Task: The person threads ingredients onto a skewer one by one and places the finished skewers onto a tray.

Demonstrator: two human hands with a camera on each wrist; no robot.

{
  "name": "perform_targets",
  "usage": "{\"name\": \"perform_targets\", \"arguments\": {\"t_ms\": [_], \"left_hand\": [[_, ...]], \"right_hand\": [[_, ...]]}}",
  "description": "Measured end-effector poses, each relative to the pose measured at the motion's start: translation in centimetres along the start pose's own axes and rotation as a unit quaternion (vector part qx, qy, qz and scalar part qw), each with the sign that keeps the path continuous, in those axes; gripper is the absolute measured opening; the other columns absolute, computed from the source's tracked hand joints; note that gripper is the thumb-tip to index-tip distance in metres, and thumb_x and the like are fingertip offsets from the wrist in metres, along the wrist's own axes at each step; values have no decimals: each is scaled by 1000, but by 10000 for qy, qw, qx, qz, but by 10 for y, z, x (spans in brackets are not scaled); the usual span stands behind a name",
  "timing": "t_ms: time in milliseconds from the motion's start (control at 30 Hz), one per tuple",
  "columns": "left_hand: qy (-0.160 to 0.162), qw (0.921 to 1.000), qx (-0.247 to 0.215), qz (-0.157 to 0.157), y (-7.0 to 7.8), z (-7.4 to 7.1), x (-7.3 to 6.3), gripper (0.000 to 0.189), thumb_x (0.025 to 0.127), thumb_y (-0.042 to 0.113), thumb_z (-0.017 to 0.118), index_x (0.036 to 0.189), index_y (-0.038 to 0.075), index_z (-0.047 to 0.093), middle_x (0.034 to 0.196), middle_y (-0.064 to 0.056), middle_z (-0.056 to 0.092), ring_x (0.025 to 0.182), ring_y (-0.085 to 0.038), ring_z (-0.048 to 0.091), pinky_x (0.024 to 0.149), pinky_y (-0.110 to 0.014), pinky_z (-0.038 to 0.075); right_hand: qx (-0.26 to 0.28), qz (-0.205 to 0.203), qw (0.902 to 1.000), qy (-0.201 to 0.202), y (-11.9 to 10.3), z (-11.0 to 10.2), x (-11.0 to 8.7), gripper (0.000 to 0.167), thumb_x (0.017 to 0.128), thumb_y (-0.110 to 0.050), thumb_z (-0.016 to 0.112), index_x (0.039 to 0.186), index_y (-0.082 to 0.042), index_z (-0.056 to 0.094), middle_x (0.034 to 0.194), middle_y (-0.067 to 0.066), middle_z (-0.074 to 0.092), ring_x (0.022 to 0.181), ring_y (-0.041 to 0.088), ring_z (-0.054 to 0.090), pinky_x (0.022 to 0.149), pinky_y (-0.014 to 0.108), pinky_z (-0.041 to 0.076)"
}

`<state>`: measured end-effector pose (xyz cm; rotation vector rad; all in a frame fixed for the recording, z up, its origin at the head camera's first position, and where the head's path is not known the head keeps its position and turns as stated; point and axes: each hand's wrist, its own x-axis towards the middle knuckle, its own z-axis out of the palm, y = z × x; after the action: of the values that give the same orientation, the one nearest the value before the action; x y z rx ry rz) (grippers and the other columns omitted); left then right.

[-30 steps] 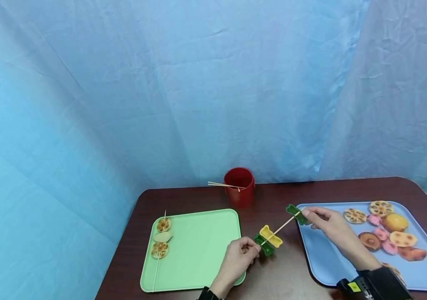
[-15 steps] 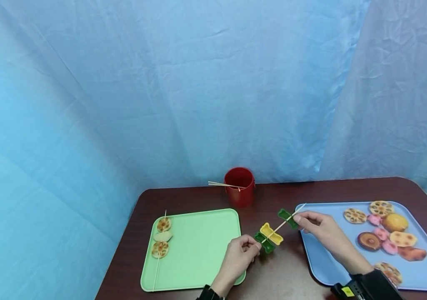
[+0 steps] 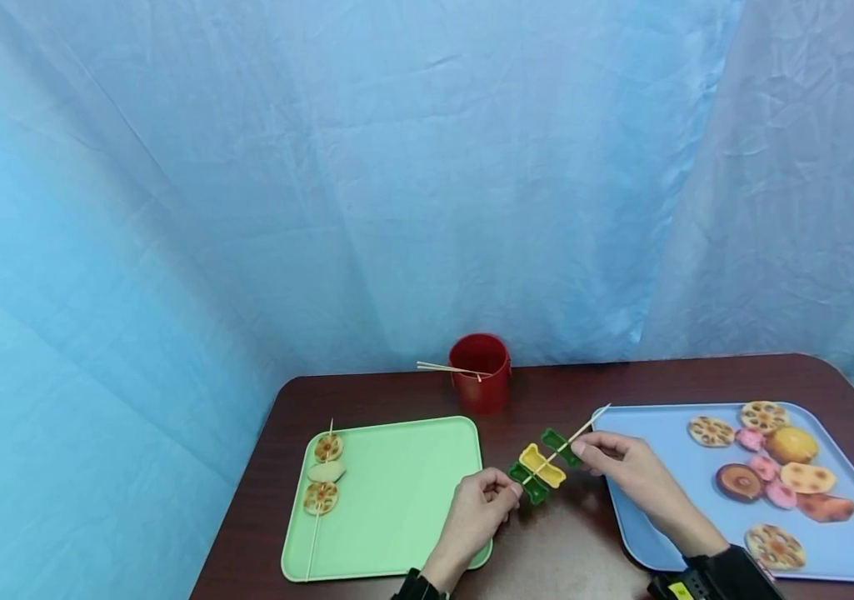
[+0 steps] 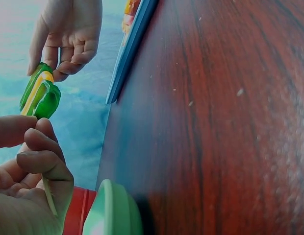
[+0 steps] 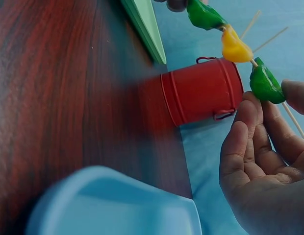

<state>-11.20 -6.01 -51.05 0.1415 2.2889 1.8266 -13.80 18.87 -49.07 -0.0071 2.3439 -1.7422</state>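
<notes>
A thin wooden skewer (image 3: 593, 420) slants up to the right between both hands, its tip above the blue tray's corner. Threaded on it are a green pepper piece (image 3: 530, 483), a yellow pepper piece (image 3: 542, 467) touching it, and a second green pepper piece (image 3: 557, 443) higher up. My left hand (image 3: 474, 510) pinches the skewer just below the lowest piece; in the left wrist view the skewer's tail (image 4: 49, 195) shows past the curled fingers. With thumb and fingertips, my right hand (image 3: 635, 477) pinches the upper green piece, as the right wrist view also shows.
A green tray (image 3: 412, 500) on the left bears a finished-looking skewer with lotus root slices (image 3: 320, 498). The blue tray (image 3: 644, 533) on the right holds several toy foods, among them a mushroom (image 3: 738, 482). Behind stands a red bucket (image 3: 482, 392) with loose skewers (image 3: 441, 367).
My right hand has moved down and left, sliding the upper green pepper piece along the skewer toward the yellow one. More of the skewer's tip now shows beyond it. My left hand stays put.
</notes>
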Motion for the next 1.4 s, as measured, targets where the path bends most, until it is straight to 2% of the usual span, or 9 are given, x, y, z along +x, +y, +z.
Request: {"name": "perform_targets", "arguments": {"t_ms": [300,467,567,700,900,1133,1400], "left_hand": [[15,10000,-57,7,0,-2,-4,15,96,15,69,88,3,72,71,1,66,55,-8,52,48,-19,39],[129,9998,-118,-109,-3,-10,-5,16,96,15,70,90,1,72,71,3,66,58,-9,54,52,-20,44],[306,9995,-41,-97,-5,-18,-6,15,95,14,71,90,1,73,71,3,66,62,-10,58,57,-20,46],[579,9978,323,67,-8,-34,-8,12,93,14,73,88,3,74,75,2,68,69,-10,61,63,-21,45],[995,9905,908,270,-14,-56,-14,9,92,15,74,86,9,75,80,5,65,75,-7,57,69,-23,44],[1337,9818,1325,261,-20,-76,-20,9,91,15,77,83,11,75,79,4,54,71,-8,48,66,-24,39],[1536,9743,1633,228,-31,-98,-32,9,90,15,80,84,10,76,74,5,58,62,-6,46,59,-23,40]], "right_hand": [[-26,105,9999,-72,1,2,0,45,103,-41,64,123,-2,70,105,6,72,97,26,66,82,39,55],[93,-5,9999,-114,1,-3,1,49,105,-40,61,127,3,68,110,13,74,101,27,70,84,38,57],[149,1,9998,-88,0,-7,1,51,105,-40,60,128,5,67,112,16,74,103,26,70,85,36,57],[160,-13,9998,-76,1,-13,0,51,105,-40,60,129,5,66,115,17,73,104,22,70,85,34,56],[278,5,9994,-210,4,-20,-5,50,108,-37,55,132,6,63,121,18,71,104,19,70,85,34,56],[169,110,9997,-163,6,-22,-6,54,109,-41,52,133,6,63,119,17,71,103,20,69,84,33,56],[209,115,9995,-199,8,-24,-6,54,110,-40,50,132,7,63,117,17,71,101,18,68,82,33,57]]}}
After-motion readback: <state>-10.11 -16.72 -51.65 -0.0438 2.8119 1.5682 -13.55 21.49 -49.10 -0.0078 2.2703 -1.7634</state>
